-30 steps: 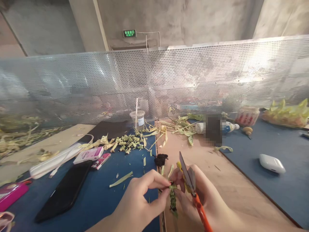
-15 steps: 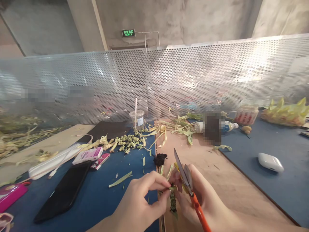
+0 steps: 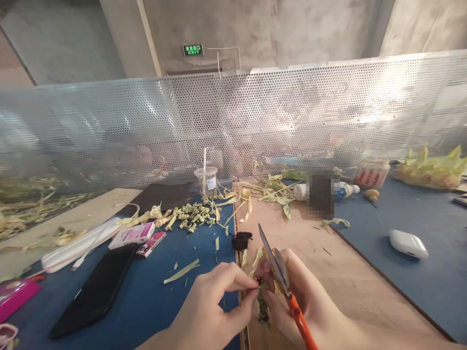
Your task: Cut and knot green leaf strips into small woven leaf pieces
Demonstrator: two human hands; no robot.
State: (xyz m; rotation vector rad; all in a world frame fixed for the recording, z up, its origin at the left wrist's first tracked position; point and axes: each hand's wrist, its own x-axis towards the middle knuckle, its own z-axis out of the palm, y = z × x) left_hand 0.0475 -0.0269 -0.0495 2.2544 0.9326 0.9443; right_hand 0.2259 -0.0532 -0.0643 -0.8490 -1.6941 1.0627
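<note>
My left hand (image 3: 215, 301) is closed in a pinch, thumb and forefinger on the upper end of a small braided green leaf piece (image 3: 262, 308). Opposite it, my right hand (image 3: 302, 291) has its fingertips at the same end of the braid. A pair of scissors with orange handles (image 3: 299, 316) is also held in my right hand, its blades partly spread and pointing up and away. The braid hangs below the fingertips, and its upper end is partly hidden by them. Just beyond my hands lies a tangled black bundle (image 3: 241, 240).
To the left lie a black phone (image 3: 95, 289), a pink-and-white box (image 3: 132, 235) and knotted leaf pieces (image 3: 193, 216). A plastic cup with a straw (image 3: 206, 180) stands at the back. On the right are a white earphone case (image 3: 407, 244) and a bottle (image 3: 346, 190). Behind runs a perforated metal screen (image 3: 292, 112).
The scissors' blades have tipped slightly to the left. The braid's lower end has turned a little, while both hands stay at almost the same place.
</note>
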